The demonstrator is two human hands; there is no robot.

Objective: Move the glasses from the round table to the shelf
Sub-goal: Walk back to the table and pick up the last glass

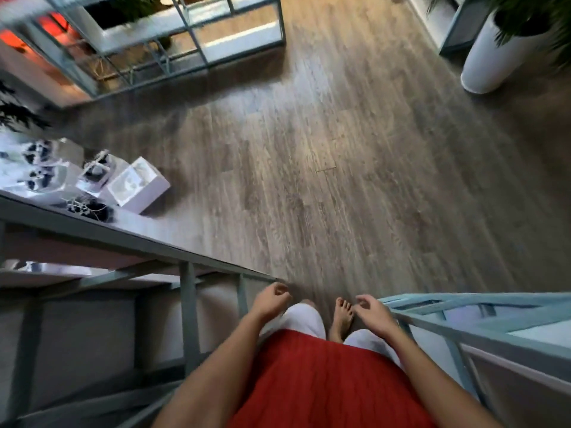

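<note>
Head view, looking down. Blur keeps the glasses from being made out with certainty. The likeliest candidates are small dark shapes sitting on white boxes, which stand on the top board of the left shelf unit, well ahead of both hands.

The left hand hangs with fingers loosely curled and holds nothing. It is just beside the near corner of that unit's top rail, and contact cannot be told. The right hand is likewise loosely curled and empty, just beside the end of the pale blue frame of the right shelf unit.

Between the hands lie a red garment, white trouser legs and one bare foot on the wood floor.

The two near units form a narrow passage at the person's position. Their edges run apart toward the top of the view, and the floor widens into a broad bare stretch.

This stretch is bounded at upper left by a far shelf unit with a metal grid frame, and at upper right by a tall white planter standing on the floor. Dark foliage overhangs the left edge.
</note>
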